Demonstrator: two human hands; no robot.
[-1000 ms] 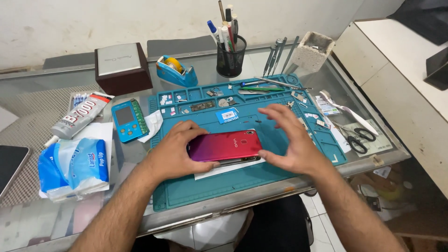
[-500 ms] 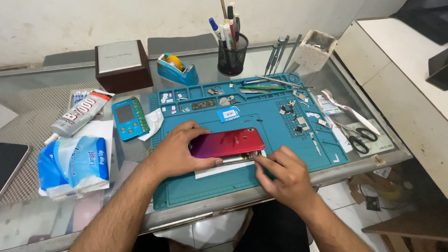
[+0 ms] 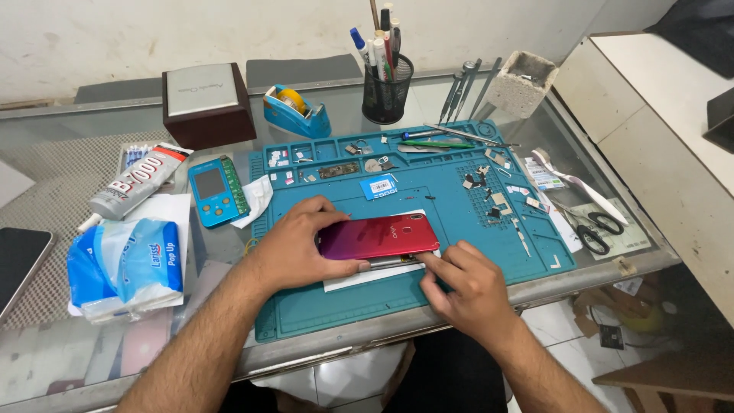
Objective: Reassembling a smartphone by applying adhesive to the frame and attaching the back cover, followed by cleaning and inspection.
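Observation:
A red-to-purple phone back cover point(image 3: 378, 235) lies tilted over a phone body on a white sheet point(image 3: 345, 280), on the teal repair mat point(image 3: 344, 306). My left hand point(image 3: 298, 246) grips the cover's left end, thumb under its near edge. My right hand point(image 3: 466, 283) sits at the near right corner, its fingertips pinched at the gap under the cover. Whether it holds a tool I cannot tell.
Small parts and screws point(image 3: 489, 191) lie on the mat's right side; tweezers and a green tool point(image 3: 436, 141) at its back. Left of the mat lie a blue tester point(image 3: 216, 191), glue tube point(image 3: 138, 182), tissue pack point(image 3: 126, 268), dark phone point(image 3: 19, 264). Scissors point(image 3: 592, 229) lie right; pen cup point(image 3: 386, 88), tape dispenser point(image 3: 297, 111), brown box point(image 3: 206, 103) behind.
My right hand came down from above the cover's far right to its near right corner and closed its fingers at the edge. The left hand kept its hold.

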